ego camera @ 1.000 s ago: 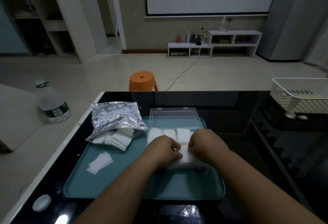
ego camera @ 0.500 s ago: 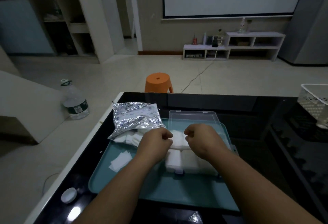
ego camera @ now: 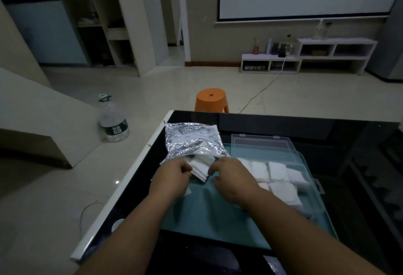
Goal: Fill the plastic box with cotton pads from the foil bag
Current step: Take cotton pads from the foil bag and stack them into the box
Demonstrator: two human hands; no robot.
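Dim tray (ego camera: 218,216): left hand (ego camera: 172,176) and right hand (ego camera: 232,180) curl at pads (ego camera: 201,171) spilling from foil bag (ego camera: 192,141) (grip hidden, cannot tell).

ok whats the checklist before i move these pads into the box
1. plastic box lid open: ok
2. cotton pads out at foil bag mouth: ok
3. left hand and right hand at the stack: ok
4. firm grip on the stack: cannot tell
5. room left in the box: cannot tell, right arm hides its near part
6. nothing tall on teal tray between bag and box: ok
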